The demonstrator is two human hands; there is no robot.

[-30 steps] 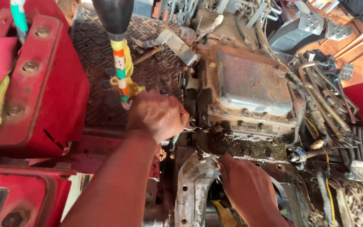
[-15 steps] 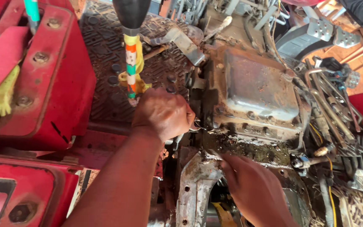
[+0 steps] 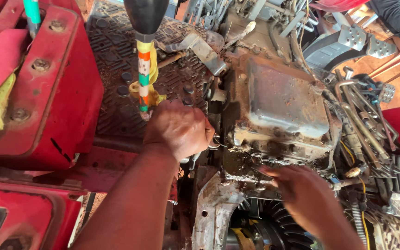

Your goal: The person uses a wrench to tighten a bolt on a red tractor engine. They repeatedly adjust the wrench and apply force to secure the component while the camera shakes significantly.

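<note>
**Rust-brown housing cover, two hands working at its edges**

Rusty, oil-caked metal is filling the middle of the view: a domed housing cover (image 3: 285, 99) sitting on a stripped-down red tractor, and every place below is being given relative to it.

The left hand (image 3: 179, 129) is curling into a fist just left of the cover's lower left corner, its grip pressed together around something small and metallic that is peeking out below the knuckles; what exactly it is pinching cannot be told. Half a second ago this hand was in nearly the same spot, so it is staying put at that corner.

The right hand (image 3: 302, 194) is what is changing. A second ago it was lying low, well below the cover, over the open casing. Now it is coming up, blurred with motion, its fingers (image 3: 267, 172) stretching out flat and spread toward the grimy lower front edge of the cover, close to touching or just touching it. It is holding nothing visible.

Judging from this, both hands are now gathering on the cover's lower edge.

Left of the cover, a striped gear lever with a black knob (image 3: 144, 69) is standing over a ribbed rubber floor mat (image 3: 112, 60). Further left, a red fender (image 3: 38, 92) is showing bolts. Below the cover, gear teeth (image 3: 274, 222) are showing inside the open casing. To the right, bent metal pipes (image 3: 362, 111) and wires are crowding together.
</note>
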